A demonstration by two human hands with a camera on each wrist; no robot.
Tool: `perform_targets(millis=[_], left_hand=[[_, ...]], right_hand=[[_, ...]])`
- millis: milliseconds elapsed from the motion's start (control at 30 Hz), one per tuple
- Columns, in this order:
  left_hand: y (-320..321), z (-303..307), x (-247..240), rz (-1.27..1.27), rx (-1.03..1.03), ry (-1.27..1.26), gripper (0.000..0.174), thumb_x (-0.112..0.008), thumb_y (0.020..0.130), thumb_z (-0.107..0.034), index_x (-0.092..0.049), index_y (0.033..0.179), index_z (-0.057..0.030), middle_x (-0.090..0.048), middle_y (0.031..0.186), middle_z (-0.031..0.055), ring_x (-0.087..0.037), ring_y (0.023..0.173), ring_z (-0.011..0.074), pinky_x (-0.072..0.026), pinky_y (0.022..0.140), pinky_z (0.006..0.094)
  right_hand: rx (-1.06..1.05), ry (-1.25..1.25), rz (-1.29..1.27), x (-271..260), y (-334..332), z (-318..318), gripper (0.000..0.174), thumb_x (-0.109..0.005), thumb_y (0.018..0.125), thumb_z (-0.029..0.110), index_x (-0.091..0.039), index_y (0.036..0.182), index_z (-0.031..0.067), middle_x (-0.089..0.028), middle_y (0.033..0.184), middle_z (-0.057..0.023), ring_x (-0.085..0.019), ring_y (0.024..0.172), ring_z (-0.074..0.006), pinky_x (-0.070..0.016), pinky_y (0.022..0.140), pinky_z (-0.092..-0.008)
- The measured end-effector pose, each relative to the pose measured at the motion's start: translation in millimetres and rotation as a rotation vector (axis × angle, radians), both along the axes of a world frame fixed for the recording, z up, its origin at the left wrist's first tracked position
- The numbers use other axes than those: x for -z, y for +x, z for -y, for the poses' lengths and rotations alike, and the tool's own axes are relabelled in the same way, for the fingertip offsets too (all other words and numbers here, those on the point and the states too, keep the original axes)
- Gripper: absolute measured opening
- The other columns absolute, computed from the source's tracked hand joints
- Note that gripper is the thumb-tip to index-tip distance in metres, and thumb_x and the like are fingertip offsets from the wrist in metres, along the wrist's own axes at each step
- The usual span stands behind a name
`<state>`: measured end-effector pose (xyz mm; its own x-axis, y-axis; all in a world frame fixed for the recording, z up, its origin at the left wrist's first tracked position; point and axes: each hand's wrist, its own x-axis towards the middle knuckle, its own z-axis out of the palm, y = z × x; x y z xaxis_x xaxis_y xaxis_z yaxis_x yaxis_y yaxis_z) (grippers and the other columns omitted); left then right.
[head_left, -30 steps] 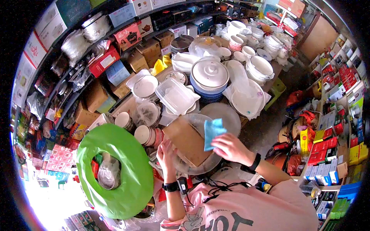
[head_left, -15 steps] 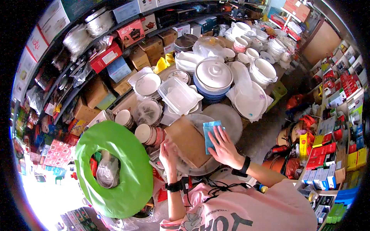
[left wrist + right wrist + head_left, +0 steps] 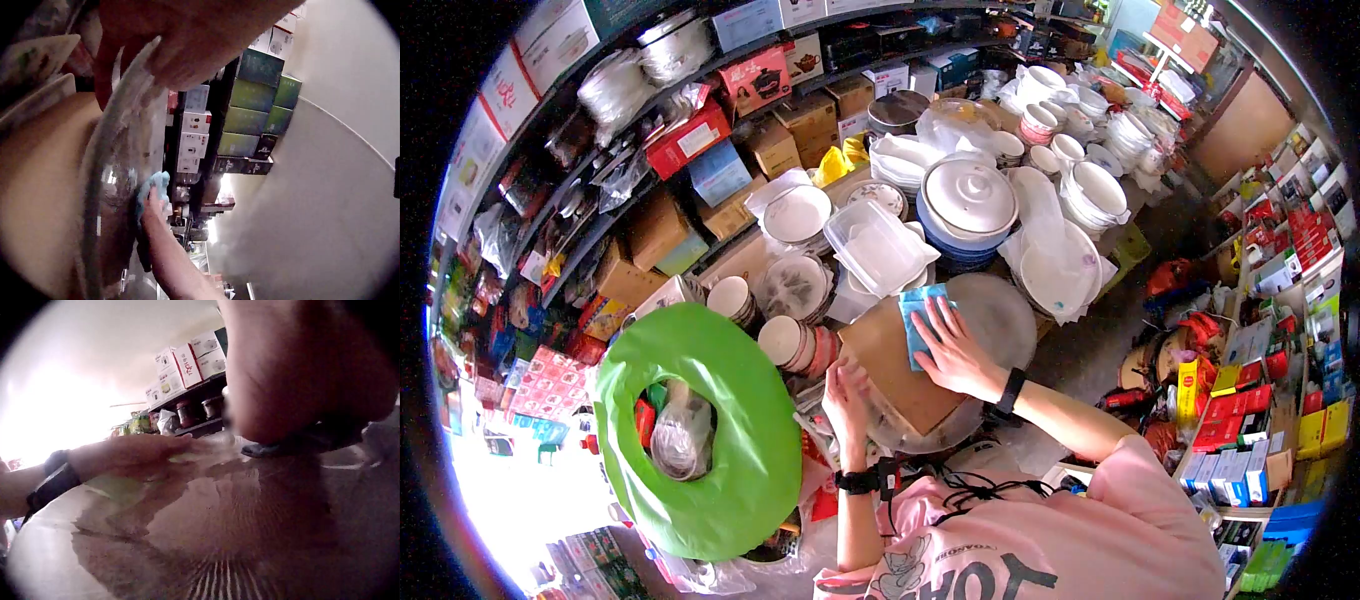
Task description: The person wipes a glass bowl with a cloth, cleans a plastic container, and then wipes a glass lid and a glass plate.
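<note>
A large clear glass plate (image 3: pixel 945 435) lies in front of the person, over a brown piece of cardboard (image 3: pixel 890 375) that shows through it. At the plate's left rim, the left hand (image 3: pixel 846 405) grips the edge; the left wrist view shows its fingers (image 3: pixel 119 69) around the rim. The right hand (image 3: pixel 955 350) lies flat, fingers straight, pressing a folded light blue cloth (image 3: pixel 913 340) onto the plate's far part. Low along the surface, the right wrist view shows the glass (image 3: pixel 206 519) with reflections and fine ribbing.
A second round glass plate (image 3: pixel 1010 325) lies just right. Stacked bowls (image 3: pixel 785 342), a clear plastic container (image 3: pixel 878 245) and a lidded white pot (image 3: pixel 970 195) stand beyond. A big green ring-shaped cover (image 3: pixel 750 450) is at the left. Boxed goods line shelves on both sides.
The right hand has flattened onto the cloth, then slid with it toward the far left of the plate. The left hand stays at the rim. The head view has shifted slightly.
</note>
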<state>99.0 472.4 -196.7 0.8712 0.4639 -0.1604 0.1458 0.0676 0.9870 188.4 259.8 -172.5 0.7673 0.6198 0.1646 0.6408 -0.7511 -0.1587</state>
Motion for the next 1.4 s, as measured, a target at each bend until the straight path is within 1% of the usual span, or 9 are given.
perform_targets(millis=[233,500,767,1033,1167,1200,1300,1333,1400], left_hand=[[1.1,-0.1,4.8,0.002,-0.008,-0.047,0.035,-0.042,0.110,-0.028,-0.058,0.128,-0.0024,-0.071,0.108,0.0089,-0.069,0.086,0.0126,-0.0550,0.070,0.0258],[3.9,3.1,-1.1,0.057,-0.030,0.041,0.038,-0.043,0.110,-0.030,-0.057,0.132,-0.0023,-0.071,0.111,0.0093,-0.068,0.088,0.0137,-0.0554,0.073,0.0271],[5.6,3.9,6.4,0.127,-0.042,-0.012,0.035,-0.047,0.109,-0.025,-0.057,0.133,-0.0013,-0.069,0.111,0.0079,-0.066,0.089,0.0115,-0.0547,0.075,0.0258],[4.2,2.2,14.7,0.088,-0.026,-0.100,0.036,-0.049,0.108,-0.025,-0.056,0.135,-0.0025,-0.068,0.110,0.0063,-0.064,0.086,0.0089,-0.0538,0.075,0.0243],[6.6,4.0,11.3,0.100,-0.042,-0.144,0.034,-0.049,0.108,-0.023,-0.057,0.133,-0.0019,-0.068,0.109,0.0069,-0.062,0.085,0.0092,-0.0519,0.071,0.0239],[5.6,3.9,8.9,0.097,-0.040,-0.094,0.032,-0.049,0.108,-0.022,-0.057,0.131,-0.0019,-0.068,0.111,0.0075,-0.060,0.086,0.0090,-0.0502,0.068,0.0238],[4.0,2.9,-2.1,0.062,-0.019,-0.038,0.035,-0.049,0.108,-0.025,-0.057,0.132,-0.0006,-0.068,0.109,0.0067,-0.063,0.085,0.0096,-0.0536,0.074,0.0244],[4.4,2.7,0.2,0.063,-0.017,-0.039,0.035,-0.049,0.108,-0.025,-0.057,0.132,-0.0006,-0.068,0.109,0.0067,-0.063,0.085,0.0096,-0.0536,0.074,0.0244],[5.7,1.5,2.5,0.057,-0.006,-0.082,0.035,-0.049,0.108,-0.025,-0.058,0.131,-0.0004,-0.068,0.109,0.0068,-0.064,0.085,0.0099,-0.0540,0.074,0.0249]], right_hand=[[-0.063,0.128,-0.039,11.8,-1.2,-43.1,0.072,-0.058,0.097,0.029,-0.026,0.158,0.0080,-0.013,0.162,-0.0319,-0.012,0.150,-0.0530,-0.0223,0.116,-0.0644],[-0.094,0.168,-0.134,6.8,-32.6,-60.6,0.061,-0.062,0.096,0.043,-0.045,0.152,0.0242,-0.017,0.163,-0.0269,-0.015,0.151,-0.0466,-0.0221,0.115,-0.0620],[-0.001,0.247,-0.135,-0.7,-27.9,-61.8,0.080,-0.062,0.093,0.033,-0.024,0.158,0.0057,-0.033,0.159,-0.0214,-0.030,0.147,-0.0395,-0.0271,0.112,-0.0593],[-0.009,0.103,-0.033,0.0,-7.3,-52.0,0.068,-0.053,0.100,0.020,-0.023,0.160,0.0085,-0.029,0.164,-0.0118,-0.018,0.152,-0.0403,-0.0216,0.116,-0.0632],[0.103,0.246,-0.004,-16.2,-12.4,-57.4,0.059,-0.060,0.097,0.025,-0.040,0.148,0.0055,-0.045,0.145,-0.0222,-0.035,0.141,-0.0407,-0.0306,0.111,-0.0575],[0.101,0.271,0.078,-23.8,-14.2,-60.9,0.058,-0.065,0.094,0.029,-0.046,0.139,-0.0016,-0.050,0.129,-0.0269,-0.048,0.123,-0.0416,-0.0391,0.104,-0.0537],[0.148,0.202,-0.099,-22.1,-15.5,-70.8,0.063,-0.067,0.092,0.032,-0.046,0.135,-0.0088,-0.052,0.122,-0.0298,-0.054,0.109,-0.0430,-0.0467,0.094,-0.0516],[0.153,0.146,0.090,-16.6,-11.2,-73.8,0.062,-0.070,0.088,0.032,-0.048,0.127,-0.0107,-0.057,0.108,-0.0261,-0.058,0.096,-0.0379,-0.0539,0.082,-0.0446],[0.194,0.153,0.078,-14.4,-1.4,-81.5,0.059,-0.070,0.087,0.031,-0.049,0.125,-0.0101,-0.058,0.106,-0.0254,-0.059,0.095,-0.0379,-0.0538,0.082,-0.0446]])
